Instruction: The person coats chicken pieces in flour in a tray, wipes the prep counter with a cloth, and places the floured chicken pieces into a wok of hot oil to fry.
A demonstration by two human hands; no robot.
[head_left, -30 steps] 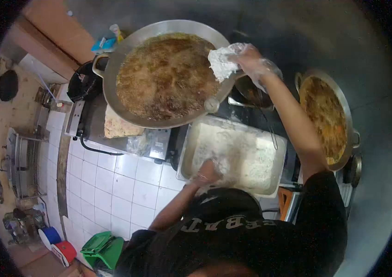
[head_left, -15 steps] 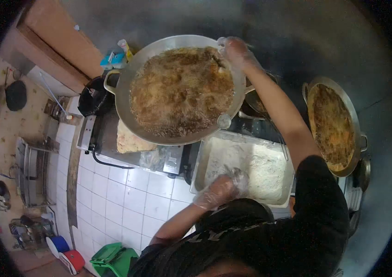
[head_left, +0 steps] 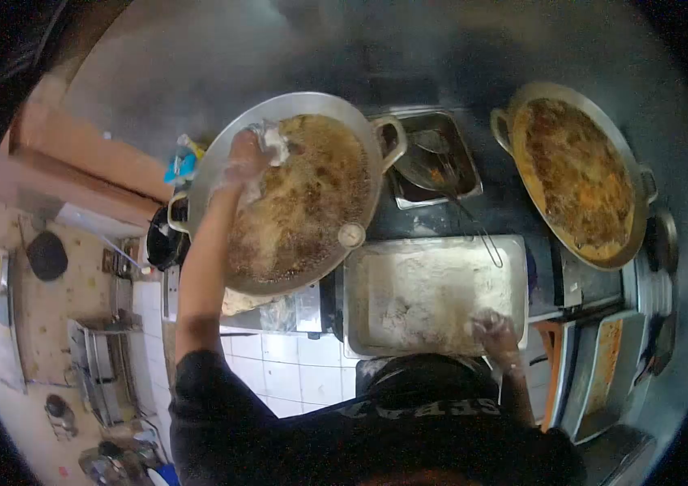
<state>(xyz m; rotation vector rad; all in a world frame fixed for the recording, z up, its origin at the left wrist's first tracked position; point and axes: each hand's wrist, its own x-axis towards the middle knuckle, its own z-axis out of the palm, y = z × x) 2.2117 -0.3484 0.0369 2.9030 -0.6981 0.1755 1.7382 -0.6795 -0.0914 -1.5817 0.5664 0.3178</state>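
Note:
My left hand (head_left: 248, 158), in a clear plastic glove, is over the far left part of a large round pan (head_left: 311, 102) of bubbling brown oil (head_left: 303, 202). Its fingers are closed on a white floured piece (head_left: 275, 144). My right hand (head_left: 496, 334), gloved and dusted with flour, is low over the near right part of a metal tray (head_left: 518, 279) of white flour (head_left: 417, 283). Its fingers are blurred, and whether they hold anything cannot be made out.
A second pan (head_left: 579, 174) of bubbling oil stands at the right. Between the pans, a metal container (head_left: 474, 185) holds a wire-handled strainer (head_left: 421, 166). The large pan's handle (head_left: 393, 142) sticks out towards it. A round whitish object (head_left: 351, 235) is at the large pan's near right rim.
My left hand has moved from the flour tray to the large pan, now with a floured piece. My right hand has left that pan's right rim for the tray, and its floured piece no longer shows.

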